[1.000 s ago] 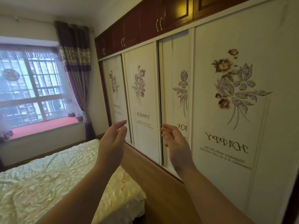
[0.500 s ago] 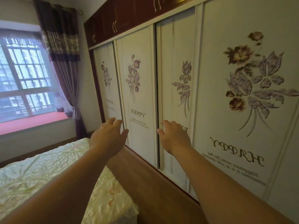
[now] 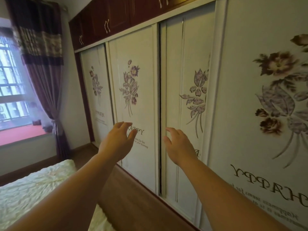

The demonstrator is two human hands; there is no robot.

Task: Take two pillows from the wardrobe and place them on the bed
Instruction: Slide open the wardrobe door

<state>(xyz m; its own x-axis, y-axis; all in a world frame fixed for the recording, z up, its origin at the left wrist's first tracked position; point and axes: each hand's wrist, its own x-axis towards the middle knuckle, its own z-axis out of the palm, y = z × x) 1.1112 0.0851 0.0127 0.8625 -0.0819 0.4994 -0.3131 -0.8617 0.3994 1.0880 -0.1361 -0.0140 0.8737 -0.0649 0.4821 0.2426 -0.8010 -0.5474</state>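
Observation:
The wardrobe (image 3: 183,64) fills the right side, with white sliding doors printed with purple flowers and the word HAPPY. The doors are shut, with a thin dark seam (image 3: 159,105) between the two middle panels. No pillows are in view. My left hand (image 3: 117,142) reaches out in front of the panel left of the seam, fingers apart, holding nothing. Just right of the seam is my right hand (image 3: 179,147), fingers spread and empty, close to the door edge. The bed (image 3: 33,194), under a pale crinkled cover, lies at the lower left.
Dark wooden upper cabinets (image 3: 116,17) with small handles run above the doors. A strip of wooden floor (image 3: 130,202) separates bed and wardrobe. A window (image 3: 11,84) with a red sill and a dark tied curtain (image 3: 43,72) is at the far left.
I have come closer to the wardrobe. Both hands have stretched forward toward the middle seam, turning from palms facing each other to palms facing the doors.

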